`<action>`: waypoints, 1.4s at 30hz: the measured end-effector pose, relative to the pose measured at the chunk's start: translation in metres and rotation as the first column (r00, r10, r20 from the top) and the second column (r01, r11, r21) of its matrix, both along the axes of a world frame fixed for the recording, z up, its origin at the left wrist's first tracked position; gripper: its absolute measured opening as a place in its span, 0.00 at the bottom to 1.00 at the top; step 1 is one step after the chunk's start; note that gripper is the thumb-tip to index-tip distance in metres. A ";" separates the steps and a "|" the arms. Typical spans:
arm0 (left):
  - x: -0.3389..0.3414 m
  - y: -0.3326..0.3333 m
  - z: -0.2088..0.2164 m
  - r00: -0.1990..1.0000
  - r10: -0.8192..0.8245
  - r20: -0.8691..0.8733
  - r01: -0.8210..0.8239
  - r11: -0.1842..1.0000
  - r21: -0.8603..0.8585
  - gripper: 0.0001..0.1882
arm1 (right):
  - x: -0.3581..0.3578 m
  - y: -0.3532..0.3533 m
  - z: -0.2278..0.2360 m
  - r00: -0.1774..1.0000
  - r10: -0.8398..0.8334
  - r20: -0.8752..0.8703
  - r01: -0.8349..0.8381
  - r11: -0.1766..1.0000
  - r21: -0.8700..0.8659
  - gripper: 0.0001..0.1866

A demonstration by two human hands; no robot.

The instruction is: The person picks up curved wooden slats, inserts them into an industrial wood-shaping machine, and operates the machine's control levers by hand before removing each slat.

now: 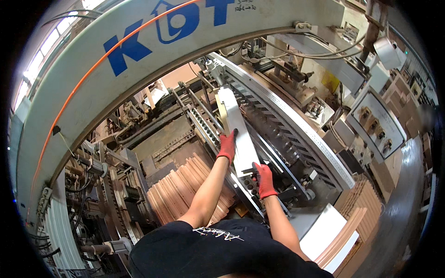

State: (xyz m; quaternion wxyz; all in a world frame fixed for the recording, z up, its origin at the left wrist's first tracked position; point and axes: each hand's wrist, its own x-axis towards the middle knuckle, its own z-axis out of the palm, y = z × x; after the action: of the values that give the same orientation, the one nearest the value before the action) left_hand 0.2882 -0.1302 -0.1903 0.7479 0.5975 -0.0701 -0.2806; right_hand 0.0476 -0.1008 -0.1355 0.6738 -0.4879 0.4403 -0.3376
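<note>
A long, narrow white board [242,139] lies lengthwise on the machine in front of me, pointing away from my body. My left hand [227,145], in a red glove with dark fingertips, grips the board's left edge around its middle. At the near end, my right hand [264,180] in a matching glove closes on the right corner; some of its fingers are hidden. Against the board's far left side rests a pale yellowish strip [221,107]. Rows of small dark rollers [204,124] run along the machine bed left of the board.
A slotted metal rail [296,125] runs diagonally on the right. Stacked wooden strips [185,187] lie at lower left, more brown strips [364,199] and a white panel [330,231] at lower right. Overhead arches a grey machine beam [88,60] with an orange hose [88,76]. A control box [376,124] stands right.
</note>
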 end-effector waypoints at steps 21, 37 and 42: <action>-0.043 -0.146 0.012 0.975 0.136 0.178 -0.205 0.864 0.461 0.57 | -0.005 -0.107 -0.023 0.687 -0.724 -0.068 0.708 0.688 -0.160 0.12; 0.015 -0.151 0.007 0.966 0.223 0.133 -0.253 0.926 0.279 0.56 | -0.024 -0.097 -0.006 0.810 -0.570 0.135 0.573 0.819 0.022 0.12; -0.018 -0.165 0.009 0.984 0.179 -0.018 -0.178 0.983 0.037 0.45 | -0.056 -0.113 -0.059 0.844 -0.537 -0.023 0.523 0.830 -0.194 0.16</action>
State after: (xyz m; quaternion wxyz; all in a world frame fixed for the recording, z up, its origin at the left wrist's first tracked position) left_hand 0.2698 -0.2952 -0.1814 0.7602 0.6114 -0.0035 -0.2198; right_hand -0.0088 -0.2138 -0.1946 0.4897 -0.4181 0.5514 -0.5305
